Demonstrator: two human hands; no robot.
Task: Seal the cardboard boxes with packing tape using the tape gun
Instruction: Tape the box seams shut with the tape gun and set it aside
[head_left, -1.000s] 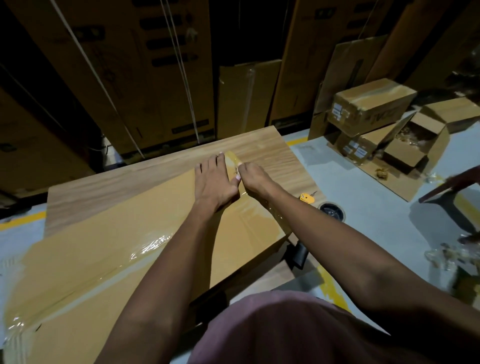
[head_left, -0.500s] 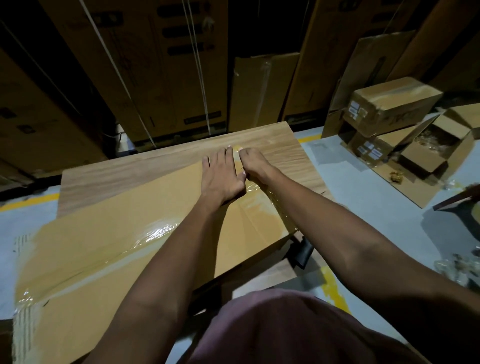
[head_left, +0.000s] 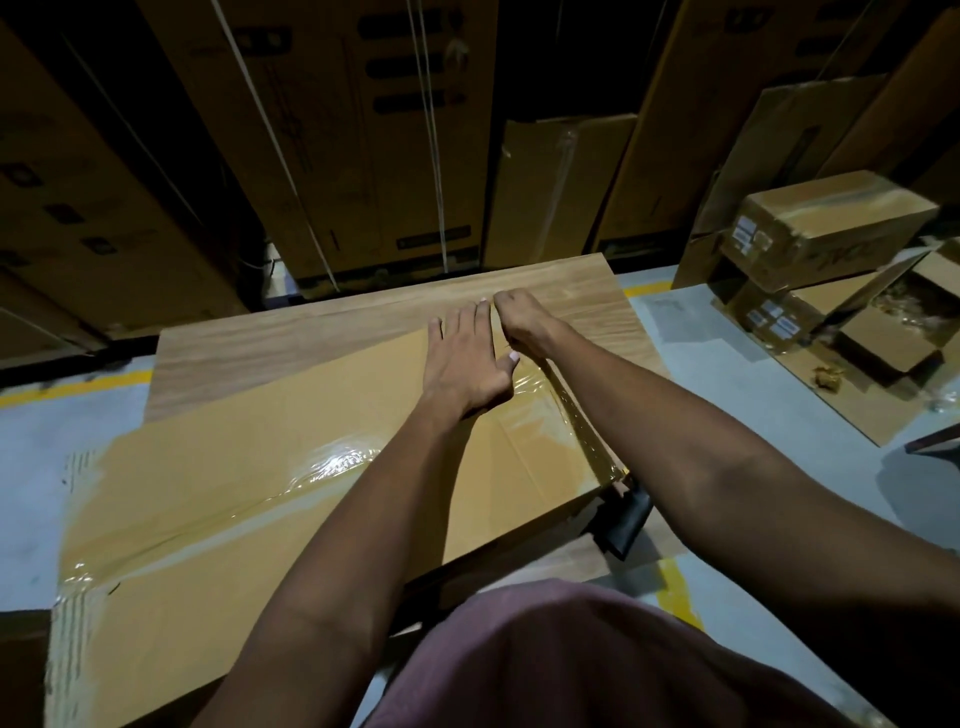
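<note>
support: wooden table (head_left: 571, 291) | on it: large flat cardboard box (head_left: 234, 499), overhanging the near-left edge

Light: dim, warm, from above (background nearly black)
Glare: on the tape (head_left: 337, 457)
Edges: wide-angle bending

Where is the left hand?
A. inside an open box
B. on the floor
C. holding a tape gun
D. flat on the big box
D: the left hand lies with straight fingers on the top of the big box, beside the shiny tape; no tape gun shows in it.
</note>
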